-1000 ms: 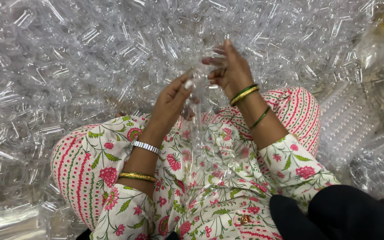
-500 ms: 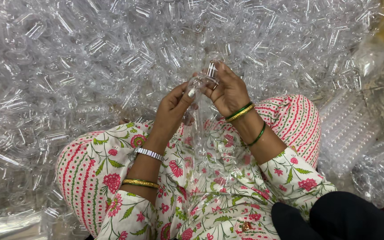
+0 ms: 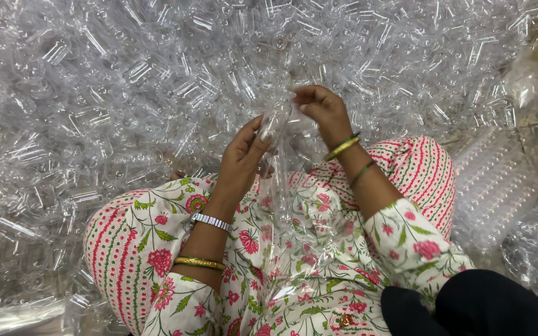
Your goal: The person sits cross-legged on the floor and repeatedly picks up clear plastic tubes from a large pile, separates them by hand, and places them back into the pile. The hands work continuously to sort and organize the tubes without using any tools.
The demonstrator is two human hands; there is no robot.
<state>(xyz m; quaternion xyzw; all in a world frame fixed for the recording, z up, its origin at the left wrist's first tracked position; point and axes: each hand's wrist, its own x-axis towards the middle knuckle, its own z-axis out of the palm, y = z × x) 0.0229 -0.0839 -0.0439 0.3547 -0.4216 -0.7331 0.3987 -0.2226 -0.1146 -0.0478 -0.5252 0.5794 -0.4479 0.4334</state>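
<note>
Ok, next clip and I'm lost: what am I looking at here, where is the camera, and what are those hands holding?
There is no machine here. The camera is worn on a person's head and looks down at their own lap and hands. The person sits with knees bent, in floral-print clothing, surrounded by a big heap of small clear plastic pieces that covers the floor. The left hand, with a silver bracelet and a gold bangle on its wrist, and the right hand, wearing gold and green bangles, are raised close together. Between them hangs a thin clear plastic bag, draped down over the lap. Both hands pinch it near the top. What is inside the bag is too transparent to tell.
</note>
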